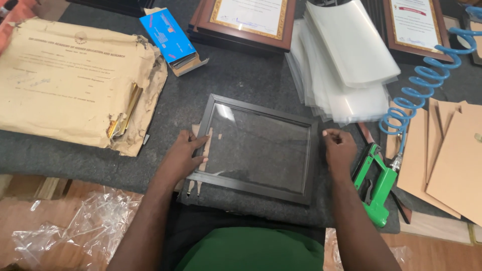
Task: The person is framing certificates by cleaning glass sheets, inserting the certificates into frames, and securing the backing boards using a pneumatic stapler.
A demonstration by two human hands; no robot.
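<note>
Left to right on my feed: torn brown envelope point(70, 80) lies flat at the far left of the grey tabletop point(236, 75), with a gold clip point(125, 111) at its ragged right edge. A blue box point(169, 37) with an open end sits just beyond it.

My left hand point(182, 158) rests on the left rail of the dark picture frame point(256, 148). Its fingers point(200, 142) are loosely spread and curl over the rail; the thumb tip touches the glass beside a brown paper scrap. That's a light pinch on the rail, not a full grip.

The frame lies flat at centre, near the front edge of the tabletop, with a clear pane inside it.

My right hand point(340, 149) is at the frame's right rail, its fingers point(331, 133) bent inward and close together against the outer edge. I can't tell whether they clamp the rail or just press on it.

Beyond the frame is a stack of clear plastic sheets point(346, 65), with framed certificates point(246, 20) behind. Just right of my right hand, a green pneumatic stapler point(376, 185) lies on the tabletop with a blue coiled hose point(427, 80) attached. Brown backing boards point(452, 155) are fanned out at the far right.
</note>
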